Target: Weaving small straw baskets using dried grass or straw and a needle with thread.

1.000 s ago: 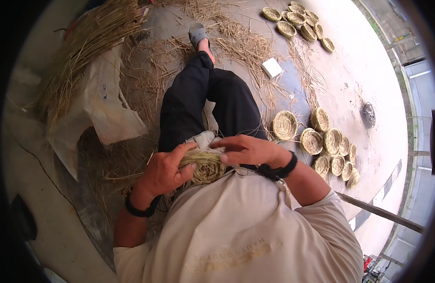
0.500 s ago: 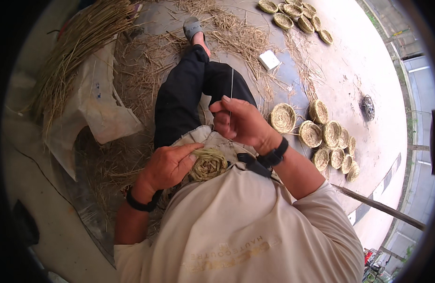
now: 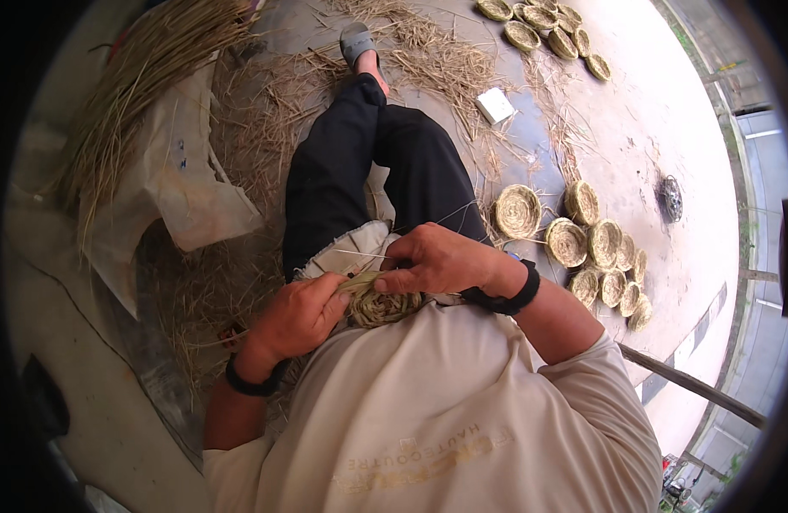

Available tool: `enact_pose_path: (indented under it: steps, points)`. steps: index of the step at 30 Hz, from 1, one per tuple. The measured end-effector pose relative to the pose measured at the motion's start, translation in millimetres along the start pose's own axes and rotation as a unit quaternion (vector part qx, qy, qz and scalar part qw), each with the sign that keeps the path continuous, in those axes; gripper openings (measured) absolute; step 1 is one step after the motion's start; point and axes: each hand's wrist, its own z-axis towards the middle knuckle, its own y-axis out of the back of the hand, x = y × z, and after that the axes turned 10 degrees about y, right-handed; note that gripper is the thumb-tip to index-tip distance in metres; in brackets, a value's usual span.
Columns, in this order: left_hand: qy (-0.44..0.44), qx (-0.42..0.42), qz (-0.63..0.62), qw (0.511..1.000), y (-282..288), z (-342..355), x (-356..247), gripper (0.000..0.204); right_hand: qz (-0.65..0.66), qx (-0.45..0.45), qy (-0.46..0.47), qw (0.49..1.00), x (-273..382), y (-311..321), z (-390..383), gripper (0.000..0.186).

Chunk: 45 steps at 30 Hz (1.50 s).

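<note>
A small coiled straw piece (image 3: pixel 384 309), round and greenish-yellow, rests in my lap against my shirt. My left hand (image 3: pixel 302 315) grips its left edge, thumb and fingers closed on the straw strands. Over its upper edge, my right hand (image 3: pixel 445 263) is closed in a pinch on a thin, pale needle (image 3: pixel 358 253) that points left. A fine thread (image 3: pixel 459 210) loops up and to the right from the right hand. The needle's other end is hidden by the fingers. A whitish cloth (image 3: pixel 347 250) lies across my lap beneath the work.
Several round straw baskets (image 3: pixel 567 243) sit on the floor to the right, with more baskets (image 3: pixel 522 36) at the far right. A straw bundle (image 3: pixel 155 77) lies on a pale covered support (image 3: pixel 202 214) at left. Loose straw, a white box (image 3: pixel 495 106) and a wire coil (image 3: pixel 670 198) are about.
My right hand has come down from above the lap to the coiled straw piece. The needle has swung from upright to nearly level. My left hand has closed on the straw edge.
</note>
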Motion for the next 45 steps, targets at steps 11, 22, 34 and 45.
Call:
enact_pose_path:
  steps: [11, 22, 34, 45]
  points:
    - [-0.037, -0.094, -0.105, 0.989, -31.0, 13.8, -8.1, 0.015, 0.249, -0.123, -0.066, 0.958, -18.0, -5.2, -25.8, 0.038]
    - [-0.142, -0.107, 0.019, 0.984, -26.7, 14.1, -0.8, 0.025, 0.062, -0.048, 0.353, 0.932, 58.2, -37.2, 10.6, 0.021]
    - [0.064, -0.028, -0.233, 0.97, -26.3, 23.0, 25.0, 0.024, 0.01, 0.016, 0.271, 0.962, 37.8, 2.8, -22.1, 0.022]
    - [0.116, -0.407, 0.027, 0.905, 39.8, -13.6, 89.1, 0.024, -0.11, -0.679, -0.112, 0.717, -23.5, 126.1, -257.4, 0.043]
